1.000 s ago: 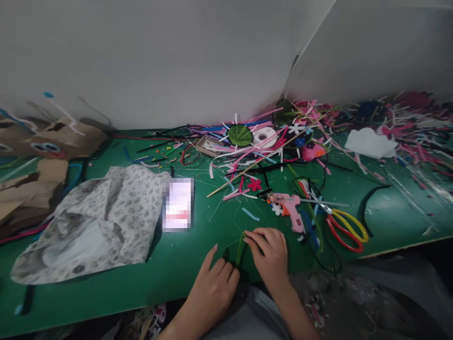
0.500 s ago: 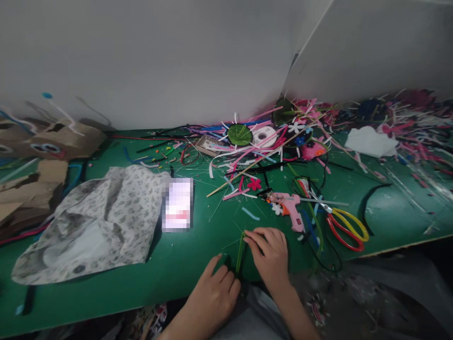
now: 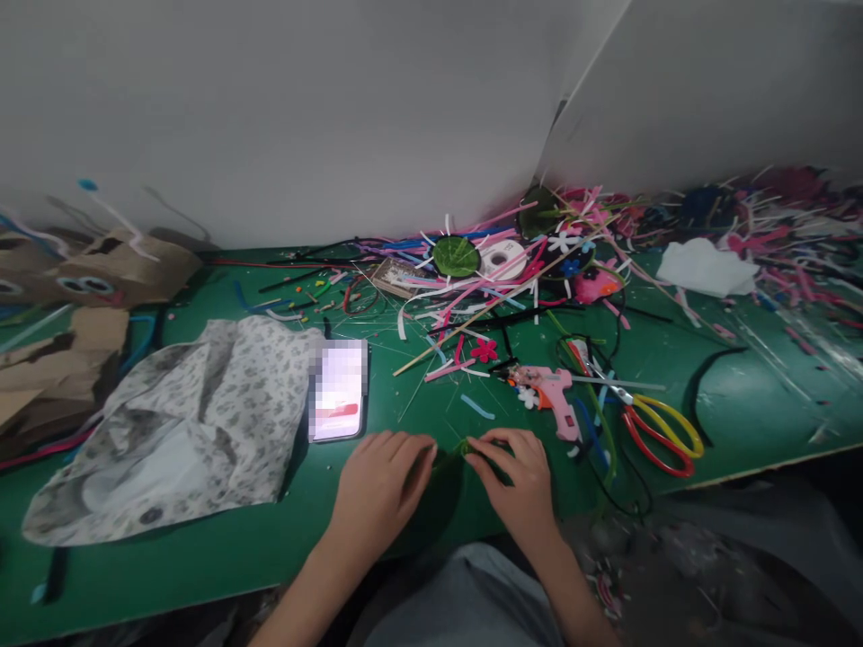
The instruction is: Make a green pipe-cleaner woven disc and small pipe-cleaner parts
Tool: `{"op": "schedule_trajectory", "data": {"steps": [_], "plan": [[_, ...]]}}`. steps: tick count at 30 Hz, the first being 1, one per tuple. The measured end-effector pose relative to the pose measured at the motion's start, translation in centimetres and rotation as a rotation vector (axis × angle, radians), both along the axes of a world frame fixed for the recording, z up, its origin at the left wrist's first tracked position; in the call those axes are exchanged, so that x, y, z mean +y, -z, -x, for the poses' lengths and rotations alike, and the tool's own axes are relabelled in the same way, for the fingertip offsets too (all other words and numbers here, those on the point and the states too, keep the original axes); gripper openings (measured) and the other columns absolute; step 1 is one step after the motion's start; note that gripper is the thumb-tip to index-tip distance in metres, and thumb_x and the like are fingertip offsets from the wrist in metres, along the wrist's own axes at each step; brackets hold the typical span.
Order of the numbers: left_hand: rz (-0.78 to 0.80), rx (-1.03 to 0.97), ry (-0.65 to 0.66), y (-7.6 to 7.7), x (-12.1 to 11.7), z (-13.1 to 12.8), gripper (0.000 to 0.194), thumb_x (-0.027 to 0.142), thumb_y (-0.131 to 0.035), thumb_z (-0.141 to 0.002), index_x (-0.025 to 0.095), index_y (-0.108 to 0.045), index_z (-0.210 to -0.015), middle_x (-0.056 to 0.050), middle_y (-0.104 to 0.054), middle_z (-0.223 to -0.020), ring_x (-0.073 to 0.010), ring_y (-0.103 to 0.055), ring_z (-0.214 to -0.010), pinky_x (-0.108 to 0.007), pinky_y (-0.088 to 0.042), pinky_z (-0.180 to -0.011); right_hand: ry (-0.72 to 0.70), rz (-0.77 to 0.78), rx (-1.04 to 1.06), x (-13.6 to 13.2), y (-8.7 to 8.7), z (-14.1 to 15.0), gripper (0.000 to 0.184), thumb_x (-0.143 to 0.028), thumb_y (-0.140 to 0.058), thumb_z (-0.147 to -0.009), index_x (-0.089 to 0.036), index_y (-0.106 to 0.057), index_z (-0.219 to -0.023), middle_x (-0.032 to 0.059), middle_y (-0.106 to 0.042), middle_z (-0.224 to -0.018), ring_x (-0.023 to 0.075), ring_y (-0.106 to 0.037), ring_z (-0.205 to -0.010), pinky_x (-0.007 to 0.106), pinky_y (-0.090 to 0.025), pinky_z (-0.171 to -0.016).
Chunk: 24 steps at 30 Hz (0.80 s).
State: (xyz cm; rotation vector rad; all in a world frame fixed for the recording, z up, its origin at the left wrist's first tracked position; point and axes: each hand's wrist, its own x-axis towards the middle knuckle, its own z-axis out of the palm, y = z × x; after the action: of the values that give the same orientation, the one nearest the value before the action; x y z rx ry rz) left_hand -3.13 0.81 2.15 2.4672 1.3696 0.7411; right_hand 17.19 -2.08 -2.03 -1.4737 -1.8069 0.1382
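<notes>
A thin green pipe cleaner is stretched in the small gap between my two hands, over the green tabletop. My right hand pinches it between thumb and forefinger, the other fingers curled. On the other side my left hand has thumb and fingertips pressed together at its far end; that end is mostly hidden against the green surface. Just beyond my hands lies a short light-blue strip. A pink glue gun rests past my right hand. Beside my left hand is a lit phone.
Red-and-yellow-handled scissors lie at right. Patterned cloth spreads at left, near cardboard pieces. Along the wall is a heap of coloured strips, with a green disc, a white spool and a wooden stick.
My left hand has risen from near the table edge, its pointing finger now drawn in to a pinch beside the right hand. The green pipe cleaner no longer hangs toward me; the right hand barely moved.
</notes>
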Motion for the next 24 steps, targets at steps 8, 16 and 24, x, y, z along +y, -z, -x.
{"op": "schedule_trajectory", "data": {"steps": [8,16,24], "plan": [[0.322,-0.068,0.063,1.3,1.3,-3.1,0.023,0.03,-0.044,-0.098,0.024,-0.065,-0.104,-0.002,-0.07,-0.098,-0.019,-0.064,-0.09,-0.03,-0.05,-0.077,0.031,0.029,0.015,-0.5,-0.3,-0.4,0.015,-0.027,-0.07,-0.084,-0.024,-0.068,-0.098,0.0031,-0.066,-0.091,0.0198,-0.056,-0.088,0.035,-0.042,-0.079],[0.423,-0.099,0.033,1.1,1.8,-3.3,0.018,0.033,-0.052,-0.095,0.027,-0.069,-0.097,0.002,-0.072,-0.093,-0.0187,-0.064,-0.09,-0.03,-0.05,-0.078,0.137,0.069,-0.038,-1.1,-0.8,1.3,0.011,-0.028,-0.069,-0.082,-0.023,-0.068,-0.093,0.0038,-0.066,-0.09,0.0212,-0.056,-0.086,0.036,-0.04,-0.077],[0.311,-0.145,-0.08,1.5,0.7,-0.9,0.025,0.038,-0.044,-0.097,0.025,-0.066,-0.102,-0.002,-0.073,-0.099,-0.0183,-0.067,-0.088,-0.029,-0.051,-0.076,0.039,0.142,-0.131,0.4,-2.1,1.2,0.013,-0.021,-0.065,-0.084,-0.026,-0.07,-0.095,0.002,-0.067,-0.087,0.0203,-0.057,-0.086,0.036,-0.039,-0.077]]}}
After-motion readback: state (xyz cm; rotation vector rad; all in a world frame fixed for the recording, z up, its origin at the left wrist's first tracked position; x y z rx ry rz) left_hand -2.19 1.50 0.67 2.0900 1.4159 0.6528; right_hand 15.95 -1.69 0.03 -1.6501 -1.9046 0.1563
